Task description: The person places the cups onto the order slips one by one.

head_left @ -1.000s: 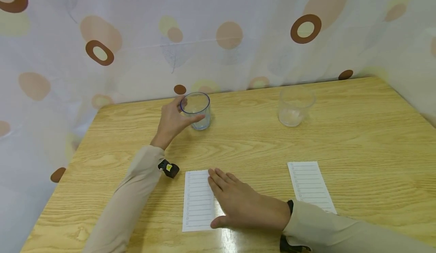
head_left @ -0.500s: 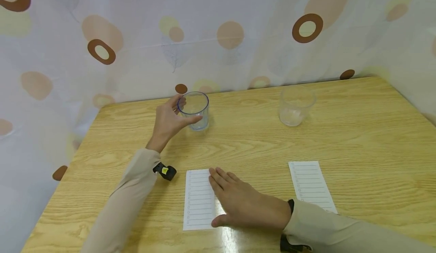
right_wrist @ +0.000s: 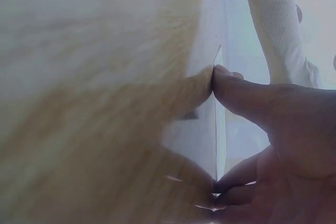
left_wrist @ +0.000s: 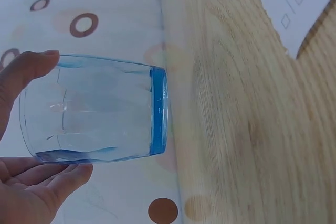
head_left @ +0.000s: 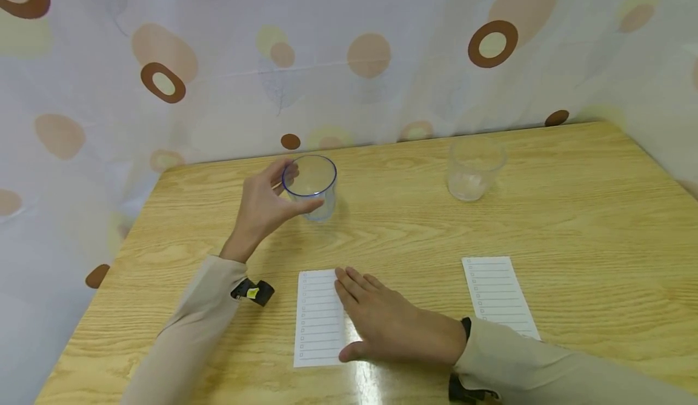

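Note:
My left hand (head_left: 260, 204) grips a clear, blue-tinted drinking glass (head_left: 312, 177) with a dark blue rim, thumb on the near side and fingers on the far side. In the left wrist view, the glass (left_wrist: 110, 108) stands upright relative to the table, its thick blue base just above the wood. Nothing shows inside it. My right hand (head_left: 382, 317) lies flat with fingers straight along the right edge of a small lined checklist sheet (head_left: 319, 326). From the right wrist view, thumb and fingertips touch down at the edge of that paper (right_wrist: 220, 135).
A second, colourless glass (head_left: 471, 171) stands at the back right. Another checklist sheet (head_left: 498, 293) lies to the right, partly covered by my right sleeve (head_left: 507, 356). The wooden table (head_left: 600, 229) ends at a patterned curtain (head_left: 414, 90) behind and at the sides.
My left hand has drawn the blue-rimmed glass slightly left and nearer to me. The right hand and both sheets have stayed in place.

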The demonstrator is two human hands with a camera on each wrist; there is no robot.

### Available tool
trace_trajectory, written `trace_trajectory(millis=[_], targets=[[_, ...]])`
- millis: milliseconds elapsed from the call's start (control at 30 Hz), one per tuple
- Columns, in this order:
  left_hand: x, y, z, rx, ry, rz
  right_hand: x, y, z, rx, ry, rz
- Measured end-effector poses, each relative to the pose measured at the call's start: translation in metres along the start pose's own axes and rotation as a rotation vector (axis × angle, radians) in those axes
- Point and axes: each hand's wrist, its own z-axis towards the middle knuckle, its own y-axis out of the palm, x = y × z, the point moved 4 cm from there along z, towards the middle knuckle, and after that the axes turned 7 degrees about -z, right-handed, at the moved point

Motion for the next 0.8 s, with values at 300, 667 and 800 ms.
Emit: trace_trajectory(millis=[300, 667, 800], targets=[[0.016, -0.012, -0.04, -0.025, 0.054, 0.037, -0.001, 0.0, 0.0, -0.01, -0.002, 0.006], [0.025, -0.019, -0.095, -0.058, 0.086, 0.04, -0.005, -0.001, 0.0, 0.009, 0.013, 0.019], [0.022, -0.017, -0.116, -0.069, 0.096, 0.015, -0.006, -0.001, -0.001, 0.016, 0.015, 0.025]])
